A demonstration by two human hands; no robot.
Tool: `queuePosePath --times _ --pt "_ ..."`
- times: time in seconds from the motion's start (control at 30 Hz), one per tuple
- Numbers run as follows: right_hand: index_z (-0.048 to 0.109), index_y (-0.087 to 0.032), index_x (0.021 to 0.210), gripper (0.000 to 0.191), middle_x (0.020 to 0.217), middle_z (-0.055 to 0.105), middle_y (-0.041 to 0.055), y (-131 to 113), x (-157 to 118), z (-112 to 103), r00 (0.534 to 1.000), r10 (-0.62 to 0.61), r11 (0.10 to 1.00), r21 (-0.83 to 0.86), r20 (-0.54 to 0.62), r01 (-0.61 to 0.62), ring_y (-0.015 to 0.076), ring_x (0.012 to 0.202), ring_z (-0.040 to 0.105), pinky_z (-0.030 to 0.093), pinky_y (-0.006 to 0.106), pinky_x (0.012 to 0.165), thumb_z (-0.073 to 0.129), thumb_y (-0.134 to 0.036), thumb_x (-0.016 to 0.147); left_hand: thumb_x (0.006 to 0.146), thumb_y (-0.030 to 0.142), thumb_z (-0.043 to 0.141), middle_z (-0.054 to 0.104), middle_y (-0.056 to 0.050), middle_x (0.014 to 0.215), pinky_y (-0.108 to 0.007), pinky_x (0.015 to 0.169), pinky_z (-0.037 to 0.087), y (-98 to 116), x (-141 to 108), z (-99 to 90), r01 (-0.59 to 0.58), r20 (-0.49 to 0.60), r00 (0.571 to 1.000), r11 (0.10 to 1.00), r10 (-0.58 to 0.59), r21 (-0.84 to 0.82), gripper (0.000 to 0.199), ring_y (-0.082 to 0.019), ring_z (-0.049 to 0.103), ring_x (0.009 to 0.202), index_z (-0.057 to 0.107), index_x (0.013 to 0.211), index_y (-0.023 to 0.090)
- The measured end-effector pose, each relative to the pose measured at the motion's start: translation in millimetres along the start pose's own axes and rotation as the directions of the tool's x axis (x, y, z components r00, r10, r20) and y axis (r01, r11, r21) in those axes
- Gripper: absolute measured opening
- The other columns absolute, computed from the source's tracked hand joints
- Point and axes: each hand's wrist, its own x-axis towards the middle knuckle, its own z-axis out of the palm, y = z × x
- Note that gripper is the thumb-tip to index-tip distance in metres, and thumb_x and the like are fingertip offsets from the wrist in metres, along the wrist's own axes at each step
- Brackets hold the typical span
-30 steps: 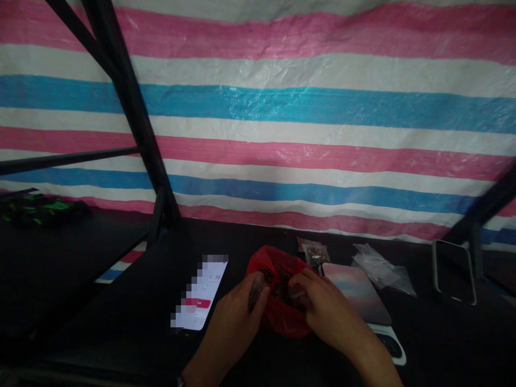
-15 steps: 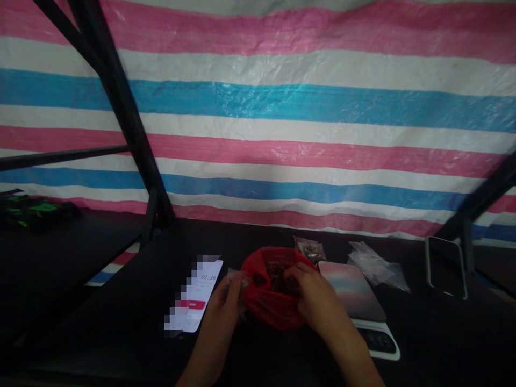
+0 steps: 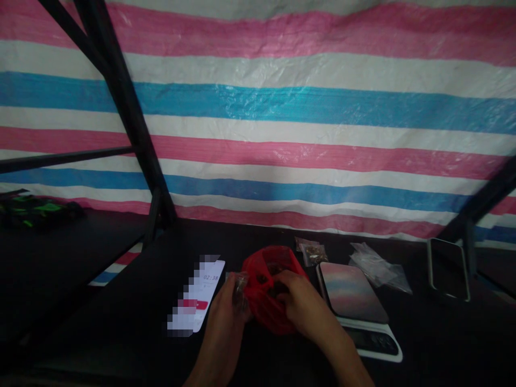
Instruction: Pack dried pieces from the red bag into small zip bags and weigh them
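Observation:
A red plastic bag stands with its mouth open, and dark brown loose bits show inside it. At its left edge my left hand is closed on a small clear plastic bag. My right hand reaches into the red bag's mouth with its fingers curled together. What those fingertips hold, if anything, is hidden. Just behind the red bag lie small filled clear packets with brownish contents.
On the right sits a kitchen scale, with clear empty bags behind it. A framed dark phone-like object lies farther right. Left of my hands is a lit phone. Black metal posts rise before striped sheeting.
My right hand has moved left and slightly down in the red bag's mouth, nearer the small clear bag. The red bag's opening has become narrower. The phone's timer has advanced.

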Motion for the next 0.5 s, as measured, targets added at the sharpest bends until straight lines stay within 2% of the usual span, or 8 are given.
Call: queuePosePath --times 0.13,0.23,0.33,0.4,0.5 --pt "0.080 -0.020 0.113 0.047 0.117 0.082 0.0069 4.8 -0.6 2.2 1.000 -0.012 0.972 0.234 -0.006 0.013 0.0230 0.112 0.075 0.054 0.032 0.100 0.056 0.004 0.081 0.087 0.056 0.077 0.080 -0.006 0.104 -0.033 0.078 0.060 -1.1 3.4 -4.5 -0.017 0.017 1.000 1.000 0.018 -0.012 0.040 -0.022 0.076 0.092 0.074 0.105 0.020" --pt "0.079 -0.021 0.111 0.043 0.115 0.083 0.0061 9.0 1.2 2.6 0.999 -0.036 0.909 0.415 0.005 0.031 0.0229 0.110 0.077 0.056 0.035 0.101 0.054 0.000 0.082 0.086 0.063 0.074 0.078 -0.005 0.105 -0.036 0.082 0.060 0.1 4.9 -6.9 -0.107 -0.022 0.993 0.979 0.112 0.171 0.047 -0.024 0.075 0.095 0.074 0.109 0.021" --pt "0.077 -0.020 0.110 0.035 0.114 0.083 0.0075 16.6 4.9 -1.0 0.999 0.002 0.864 0.503 -0.036 0.017 0.0251 0.111 0.077 0.056 0.040 0.104 0.057 -0.007 0.084 0.086 0.064 0.072 0.077 -0.007 0.110 -0.042 0.094 0.057 1.4 6.7 -8.7 -0.290 0.037 0.951 0.848 0.306 0.443 0.051 -0.029 0.072 0.105 0.073 0.116 0.022" --pt "0.075 -0.020 0.111 0.032 0.113 0.083 0.0088 22.8 7.3 -6.5 0.997 0.033 0.843 0.538 -0.072 0.011 0.0263 0.111 0.077 0.056 0.043 0.105 0.060 -0.011 0.084 0.088 0.057 0.071 0.075 -0.008 0.120 -0.048 0.105 0.053 0.5 7.6 -10.2 -0.389 0.115 0.913 0.745 0.392 0.542 0.048 -0.031 0.068 0.116 0.072 0.122 0.024" --pt "0.075 -0.020 0.110 0.031 0.113 0.083 0.0085 28.8 8.6 -17.0 0.994 0.018 0.803 0.594 -0.107 0.049 0.0265 0.111 0.077 0.056 0.044 0.105 0.064 -0.016 0.082 0.085 0.047 0.073 0.070 -0.008 0.133 -0.057 0.116 0.044 -2.6 7.2 -12.1 -0.482 0.185 0.848 0.580 0.496 0.657 0.042 -0.035 0.057 0.131 0.075 0.122 0.028"
